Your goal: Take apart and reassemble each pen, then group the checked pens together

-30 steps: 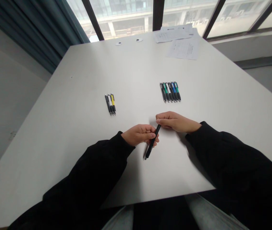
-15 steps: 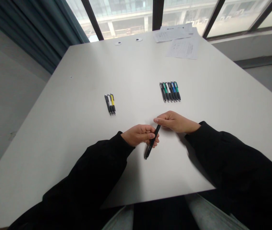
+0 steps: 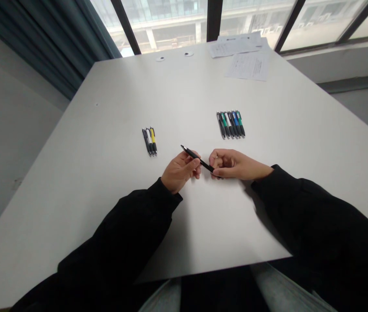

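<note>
A black pen slants between my two hands above the table, its pointed end up and to the left. My left hand pinches it around the middle between thumb and fingers. At the lower right end, the thumb and curled fingers of my right hand grip it. Beyond my left hand, a black pen, a white pen and a yellow pen lie side by side. Past my right hand is a row of several pens in black, green, white and blue, lying close together.
The white table reaches to the window. Printed papers lie at its far right, and two small white oval pieces with dark spots are near the far edge. A dark blue curtain hangs at the left.
The black pen has turned from pointing down toward me to slanting up and left. My left hand has shifted up and left; my right fingers have closed on the pen's other end.
</note>
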`<state>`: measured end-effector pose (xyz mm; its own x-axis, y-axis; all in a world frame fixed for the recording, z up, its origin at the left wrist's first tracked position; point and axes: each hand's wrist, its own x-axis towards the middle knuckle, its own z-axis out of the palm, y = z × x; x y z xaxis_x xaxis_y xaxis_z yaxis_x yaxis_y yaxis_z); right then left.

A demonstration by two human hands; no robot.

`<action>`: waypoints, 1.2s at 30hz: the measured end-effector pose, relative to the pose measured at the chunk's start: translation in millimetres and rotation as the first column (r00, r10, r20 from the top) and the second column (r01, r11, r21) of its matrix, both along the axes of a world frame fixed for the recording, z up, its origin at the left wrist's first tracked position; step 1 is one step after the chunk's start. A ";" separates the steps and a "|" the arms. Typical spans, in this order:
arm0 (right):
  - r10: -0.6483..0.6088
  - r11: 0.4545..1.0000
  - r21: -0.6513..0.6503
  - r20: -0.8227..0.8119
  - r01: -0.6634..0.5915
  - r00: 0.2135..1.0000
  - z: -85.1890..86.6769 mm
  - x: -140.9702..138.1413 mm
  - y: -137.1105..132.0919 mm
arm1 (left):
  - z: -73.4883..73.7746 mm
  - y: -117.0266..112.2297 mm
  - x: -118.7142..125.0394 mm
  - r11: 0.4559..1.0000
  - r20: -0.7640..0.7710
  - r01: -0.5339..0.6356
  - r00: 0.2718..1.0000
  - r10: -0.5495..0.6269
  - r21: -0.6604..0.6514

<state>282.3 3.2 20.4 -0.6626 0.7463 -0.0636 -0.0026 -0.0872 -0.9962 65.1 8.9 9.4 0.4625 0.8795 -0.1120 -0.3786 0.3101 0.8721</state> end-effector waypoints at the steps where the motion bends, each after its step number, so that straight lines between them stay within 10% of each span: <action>1: -0.051 0.999 0.001 -0.024 0.051 0.998 -2.9 1.4 1.6 | 0.8 0.2 -1.1 1.000 0.001 0.011 1.000 -0.011 -0.007; 9: -0.383 0.911 -0.278 -0.296 0.305 0.875 -10.5 5.3 9.5 | 1.5 -0.8 -9.0 0.952 -0.004 0.247 0.968 -0.252 -0.178; 18: -0.236 0.886 -0.461 -0.385 0.035 0.892 -3.0 -1.5 8.8 | -0.1 -5.9 -4.2 0.888 -0.140 0.439 0.879 -0.456 -0.138; 31: -0.274 0.884 -0.458 -0.339 0.096 0.900 5.8 -5.5 5.5 | 1.7 -6.9 -3.5 0.877 -0.139 0.460 0.868 -0.477 -0.138; 36: -0.419 0.897 -0.218 -0.147 0.384 0.896 -1.4 -13.9 0.8 | -2.1 -5.4 0.4 0.941 -0.125 0.304 0.938 -0.323 -0.146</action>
